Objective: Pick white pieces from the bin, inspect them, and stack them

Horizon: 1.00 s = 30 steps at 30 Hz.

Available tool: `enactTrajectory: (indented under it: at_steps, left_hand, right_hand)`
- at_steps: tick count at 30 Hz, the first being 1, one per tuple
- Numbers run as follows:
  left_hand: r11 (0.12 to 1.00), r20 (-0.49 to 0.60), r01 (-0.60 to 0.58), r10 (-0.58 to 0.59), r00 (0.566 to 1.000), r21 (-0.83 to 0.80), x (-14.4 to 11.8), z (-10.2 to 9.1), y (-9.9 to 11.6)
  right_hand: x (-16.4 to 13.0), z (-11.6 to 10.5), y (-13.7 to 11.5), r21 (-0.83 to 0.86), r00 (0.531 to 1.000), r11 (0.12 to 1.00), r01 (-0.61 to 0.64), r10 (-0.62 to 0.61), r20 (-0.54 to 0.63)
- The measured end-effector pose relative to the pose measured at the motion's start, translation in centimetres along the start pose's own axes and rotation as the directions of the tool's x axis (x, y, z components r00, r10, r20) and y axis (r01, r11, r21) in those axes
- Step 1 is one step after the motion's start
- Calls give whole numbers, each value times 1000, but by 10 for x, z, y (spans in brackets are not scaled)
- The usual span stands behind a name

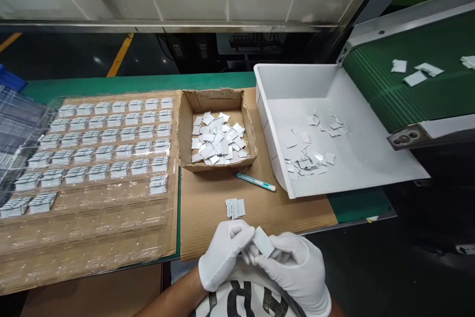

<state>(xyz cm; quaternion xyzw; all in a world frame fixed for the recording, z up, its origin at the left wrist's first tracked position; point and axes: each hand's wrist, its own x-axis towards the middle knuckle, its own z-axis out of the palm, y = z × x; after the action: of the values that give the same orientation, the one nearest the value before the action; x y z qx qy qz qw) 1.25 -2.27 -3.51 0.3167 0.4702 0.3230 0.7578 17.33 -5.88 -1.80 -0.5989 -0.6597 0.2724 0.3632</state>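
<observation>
The gloved left hand [224, 256] and the gloved right hand [299, 268] grip one flat white piece [263, 242] between their fingers, at the near edge of the counter [208, 81]. A short overlapping row of pieces [235, 208] lies on the cardboard sheet [293, 213] just beyond the hands. A teal cutter [256, 182] rests near the open carton [218, 102].

Two hands [227, 251] [299, 267], one box [217, 100], one cutter [256, 182], apparently one held tile [263, 242].
</observation>
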Motion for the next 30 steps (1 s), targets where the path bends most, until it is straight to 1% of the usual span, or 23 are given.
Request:
enactTrajectory:
  at_steps: [3,4,5,7,10,13,15,17,20,24,27,30]
  left_hand:
    - [994,11,100,-100,995,-49,0,-1,-6]
    - [990,23,127,-126,992,-57,1,-2,-7]
    - [987,42,149,-146,988,-58,2,-3,-6]
    - [983,87,178,-174,981,-40,5,-6,-2]
    - [980,139,196,-197,971,18,9,-12,8]
    - [981,164,189,-194,967,44,12,-15,15]
    - [982,173,186,-191,966,45,13,-14,16]
    - [981,181,191,-196,964,41,12,-12,16]
    - [981,188,191,-191,963,16,11,-10,13]
    - [983,191,185,-179,965,-17,10,-10,6]
    - [985,167,174,-171,971,-7,11,-11,1]
    - [990,164,139,-133,977,-25,11,-9,-1]
  right_hand:
    - [-3,-5,-3,-109,994,988,110,-112,-14]
    - [-3,-6,-3,-107,993,987,121,-122,-2]
    - [-3,-6,-2,-87,995,991,102,-101,18]
    - [0,-7,1,-17,997,1000,-5,6,77]
    - [5,-6,5,84,967,976,-203,186,176]
    - [11,-5,5,157,916,933,-324,268,298]
    - [14,-5,3,193,894,906,-377,301,332]
    - [15,-5,0,198,893,898,-393,322,314]
    - [17,-7,-5,155,890,901,-405,350,292]
    - [20,-8,-10,122,877,895,-429,380,295]
    - [20,-7,-11,130,884,898,-421,373,283]
    - [18,-6,-10,151,899,902,-405,363,247]
